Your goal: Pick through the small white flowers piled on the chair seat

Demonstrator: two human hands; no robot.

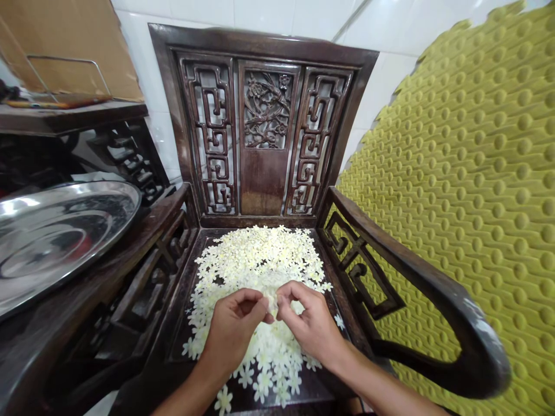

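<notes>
Both of my hands meet over a heap of small white five-petalled flowers [269, 248] spread across the dark wooden chair seat [184, 341]. My left hand [236, 323] is closed in a pinch, thumb against the forefinger. Facing it, my right hand [310, 320] pinches in the same way, its fingertips almost touching the left ones. Between the two pinches shows a pale white flower [271, 299], partly covered by the fingers and hard to set apart from the heap behind. Some flowers lie singly near the front of the seat.
The chair's carved backrest [262, 179] rises behind the heap, with a left armrest [143, 231] and a right armrest [416, 266] at the sides. A round metal tray [117, 199] stands at the left. A yellow bumpy foam mat [477, 173] leans on the right.
</notes>
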